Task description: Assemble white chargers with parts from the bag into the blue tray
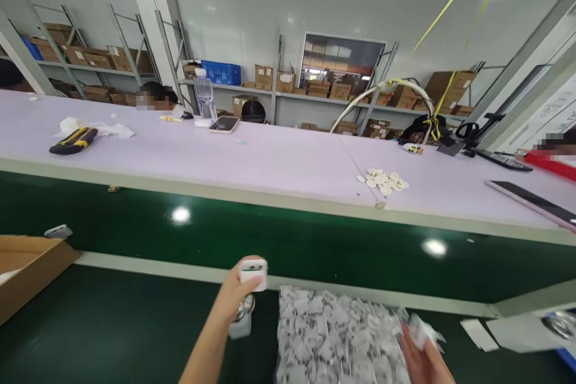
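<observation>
My left hand (234,293) is closed around a small white rounded-square plastic housing (252,269) with dark openings in its upper part. Just under that hand, a shiny metal round piece (246,305) sits over a pale block (240,327), partly hidden by my wrist. A large clear bag (337,336) packed with small whitish wrapped pieces lies between my hands. At the bag's right edge, my right hand (420,354) grips a small clear plastic packet (423,331); it is blurred and its contents are unclear.
White flat pieces (479,335) lie right of the bag, beside a blurred white object (517,333). A cardboard box (31,270) stands at left. The raised shelf (288,162) carries white discs (382,181), a phone (224,125) and a yellow-black pouch (74,140). People sit beyond it.
</observation>
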### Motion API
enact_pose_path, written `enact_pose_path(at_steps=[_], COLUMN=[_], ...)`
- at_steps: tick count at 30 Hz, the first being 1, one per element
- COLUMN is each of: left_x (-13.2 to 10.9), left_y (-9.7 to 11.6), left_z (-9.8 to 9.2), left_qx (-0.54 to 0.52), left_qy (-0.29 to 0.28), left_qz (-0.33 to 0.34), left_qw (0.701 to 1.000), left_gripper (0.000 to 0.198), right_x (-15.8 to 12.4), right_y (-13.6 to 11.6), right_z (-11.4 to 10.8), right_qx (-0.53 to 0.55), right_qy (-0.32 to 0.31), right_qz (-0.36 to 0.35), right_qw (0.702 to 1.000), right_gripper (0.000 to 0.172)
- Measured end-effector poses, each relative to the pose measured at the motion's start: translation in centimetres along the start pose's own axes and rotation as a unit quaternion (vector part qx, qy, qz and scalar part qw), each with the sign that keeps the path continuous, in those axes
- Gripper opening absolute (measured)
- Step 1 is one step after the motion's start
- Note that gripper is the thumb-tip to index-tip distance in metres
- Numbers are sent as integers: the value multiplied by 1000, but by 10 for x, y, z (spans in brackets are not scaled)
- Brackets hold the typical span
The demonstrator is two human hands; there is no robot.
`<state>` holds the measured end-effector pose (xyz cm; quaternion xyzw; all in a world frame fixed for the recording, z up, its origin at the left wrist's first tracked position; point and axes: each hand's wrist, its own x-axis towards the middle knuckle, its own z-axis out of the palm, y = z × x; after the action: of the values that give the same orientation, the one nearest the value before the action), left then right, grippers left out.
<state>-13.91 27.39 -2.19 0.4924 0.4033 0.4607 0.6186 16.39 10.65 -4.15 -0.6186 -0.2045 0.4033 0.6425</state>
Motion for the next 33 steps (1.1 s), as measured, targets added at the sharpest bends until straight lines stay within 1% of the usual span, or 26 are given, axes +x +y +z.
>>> enact_pose_path(at_steps=[2, 3, 4, 6, 7, 9, 12, 15, 20, 23, 27, 30, 33], left_x=[-31, -44, -54, -70, -76, -85, -95, -103, -112, -113, -114, -114, -116], left_y=[12, 17, 20, 26, 28, 34, 45, 55, 60, 58, 57, 57, 56], left_z=[36, 51, 62, 75, 78, 80, 81, 85, 90, 93, 101, 109, 120], left_qx=[4, 14, 28, 62, 81, 125, 203, 261, 284, 277, 287, 298, 303], left_qy=[-114, -147, -165, -170, -166, -162, -155, -153, -176, -188, -186, -193, -215], left_qz=[-13, -22, -26, -15, -4, 16, 34, 45, 54, 50, 53, 61, 68], left_qw=[993, 989, 986, 983, 983, 979, 966, 952, 941, 941, 938, 933, 926], left_gripper=[41, 41, 41, 42, 42, 41, 40, 39, 34, 34, 34, 35, 32], right_x=[-15, -24, -34, -52, -61, -74, -84, -88, -91, -90, -89, -88, -85], right_y=[-15, -24, -34, -52, -58, -65, -62, -56, -60, -62, -63, -64, -67], right_z=[36, 56, 74, 102, 111, 119, 118, 115, 108, 102, 93, 85, 72], right_qx=[21, 24, 21, -26, -50, -82, -94, -106, -133, -135, -126, -128, -146], right_qy=[-14, -30, -54, -104, -132, -184, -235, -259, -298, -306, -301, -296, -299], right_qz=[-13, -35, -63, -122, -141, -165, -185, -193, -202, -213, -224, -229, -228], right_qw=[1000, 999, 996, 987, 980, 966, 950, 940, 924, 918, 918, 918, 915], right_gripper=[27, 27, 27, 25, 24, 20, 18, 17, 14, 12, 11, 11, 11])
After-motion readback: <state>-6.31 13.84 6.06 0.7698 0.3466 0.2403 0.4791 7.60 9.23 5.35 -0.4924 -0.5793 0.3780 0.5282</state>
